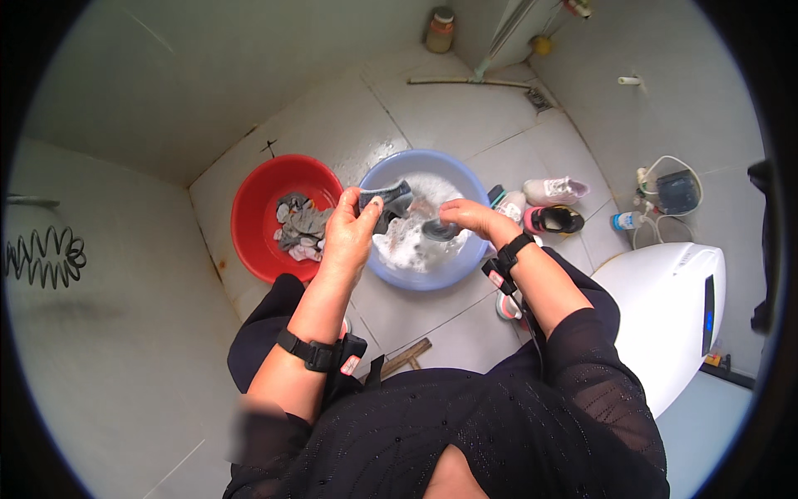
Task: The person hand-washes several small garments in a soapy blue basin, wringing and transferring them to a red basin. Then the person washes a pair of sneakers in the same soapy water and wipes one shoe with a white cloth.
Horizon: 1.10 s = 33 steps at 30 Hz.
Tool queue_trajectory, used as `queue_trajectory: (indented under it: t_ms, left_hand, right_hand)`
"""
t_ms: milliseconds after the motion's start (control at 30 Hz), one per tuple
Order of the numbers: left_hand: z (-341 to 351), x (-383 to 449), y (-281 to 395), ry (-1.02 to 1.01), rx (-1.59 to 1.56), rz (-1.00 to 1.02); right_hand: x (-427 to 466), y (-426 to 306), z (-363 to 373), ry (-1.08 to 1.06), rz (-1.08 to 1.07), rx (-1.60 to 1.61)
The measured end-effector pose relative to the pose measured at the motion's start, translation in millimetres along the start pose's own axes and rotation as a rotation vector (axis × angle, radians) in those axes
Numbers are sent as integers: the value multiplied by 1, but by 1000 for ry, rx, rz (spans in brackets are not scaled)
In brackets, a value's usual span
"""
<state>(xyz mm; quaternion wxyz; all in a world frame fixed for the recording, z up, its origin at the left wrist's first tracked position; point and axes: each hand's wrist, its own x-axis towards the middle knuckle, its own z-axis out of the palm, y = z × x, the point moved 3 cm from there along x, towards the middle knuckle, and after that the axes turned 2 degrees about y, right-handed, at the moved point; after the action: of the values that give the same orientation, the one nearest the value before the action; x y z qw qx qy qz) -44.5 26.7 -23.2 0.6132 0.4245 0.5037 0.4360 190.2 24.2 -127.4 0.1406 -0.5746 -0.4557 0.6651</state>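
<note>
My left hand (353,226) pinches a dark blue-grey sock (386,198) over the left side of a blue plastic basin (427,284). White suds (408,246) cover much of the water in that basin. Above the foam, my right hand (472,217) grips a dark grey wet piece of fabric (440,230); whether it is a second sock or part of the same one is unclear. A red plastic basin (246,231) stands to the left, holding a heap of grey and white small garments (302,227), partly hidden by my left hand.
Sneakers (555,190) and a black shoe with pink trim (553,219) lie right of the blue basin. A white toilet (661,312) stands at the right. A squeegee (474,81) leans at the back, near a lidded jar (440,31) and a floor drain (538,99).
</note>
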Motion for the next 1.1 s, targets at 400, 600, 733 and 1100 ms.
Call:
queue_trajectory:
  t_ms: [400,600,733,1100]
  left_hand:
    - [47,-12,4,-186,-180,78]
    - [50,-3,-1,-121,-302,64]
    - [52,0,-2,-109,-644,-126]
    - [37,21,-2,86,-650,-31]
  right_hand:
    - [-93,-118,50,113,-426,663]
    - [-75,-97,28,316,-704,369]
    - [-56,-45,35,414,-72,503]
    - [-54,-85,65,248,-466,838]
